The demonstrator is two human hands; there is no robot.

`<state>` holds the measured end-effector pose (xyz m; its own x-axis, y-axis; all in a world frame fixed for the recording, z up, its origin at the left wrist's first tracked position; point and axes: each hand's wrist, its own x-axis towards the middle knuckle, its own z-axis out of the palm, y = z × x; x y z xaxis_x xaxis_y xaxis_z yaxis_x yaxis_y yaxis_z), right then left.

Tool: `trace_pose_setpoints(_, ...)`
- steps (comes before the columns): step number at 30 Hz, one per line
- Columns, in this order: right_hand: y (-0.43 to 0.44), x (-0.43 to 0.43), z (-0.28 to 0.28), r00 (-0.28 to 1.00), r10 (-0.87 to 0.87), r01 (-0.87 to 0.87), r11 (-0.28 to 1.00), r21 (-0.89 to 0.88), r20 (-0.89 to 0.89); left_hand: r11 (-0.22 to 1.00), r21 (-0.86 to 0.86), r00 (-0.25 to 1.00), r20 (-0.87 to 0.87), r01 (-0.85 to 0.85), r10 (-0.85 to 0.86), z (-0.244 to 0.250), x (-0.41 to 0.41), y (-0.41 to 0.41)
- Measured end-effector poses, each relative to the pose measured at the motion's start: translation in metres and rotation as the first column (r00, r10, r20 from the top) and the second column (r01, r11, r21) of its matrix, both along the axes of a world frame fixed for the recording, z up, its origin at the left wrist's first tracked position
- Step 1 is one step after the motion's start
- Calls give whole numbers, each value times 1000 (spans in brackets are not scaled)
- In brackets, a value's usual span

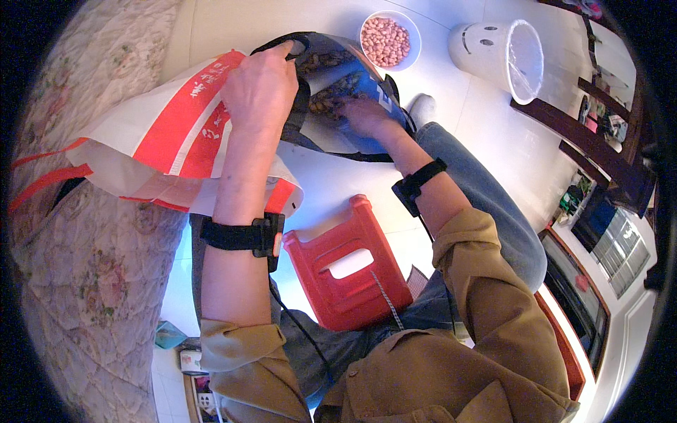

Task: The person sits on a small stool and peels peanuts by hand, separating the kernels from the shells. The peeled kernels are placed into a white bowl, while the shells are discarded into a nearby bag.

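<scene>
My left hand [262, 87] grips the dark rim of an open blue and black bag [338, 150], its fingers closed on the edge. Inside the bag lie brown pieces that look like unshelled peanuts [338, 92]. My right hand [365, 117] reaches into the bag, its fingertips at these pieces; blur and shade hide whether it holds any. A red and white bag [174, 137] with writing lies under and left of my left forearm. Beyond the blue bag, a white bowl [417, 45] holds pink shelled peanuts [384, 42].
A red plastic stool [344, 285] stands between my legs. A white bin [476, 50] with a smiling face and a clear liner is at the upper right. A quilted floral cover [106, 254] fills the left side. Dark wooden furniture [587, 148] is at the right.
</scene>
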<state>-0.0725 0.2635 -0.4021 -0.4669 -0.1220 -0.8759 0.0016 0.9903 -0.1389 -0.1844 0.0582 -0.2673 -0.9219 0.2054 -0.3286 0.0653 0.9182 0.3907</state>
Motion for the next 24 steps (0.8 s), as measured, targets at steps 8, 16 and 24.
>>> trace_pose_setpoints(8,-8,-15,27,984,176,-178,982,60,32,1000,17,1000,-18,3,-3,2,-2,2)
trace_pose_setpoints(16,-5,-16,29,979,66,-66,998,-3,195,999,42,998,-57,25,-23,-5,-2,4)
trace_pose_setpoints(24,7,6,-6,991,51,-36,991,-125,125,999,42,999,-24,21,-20,-2,-5,9)
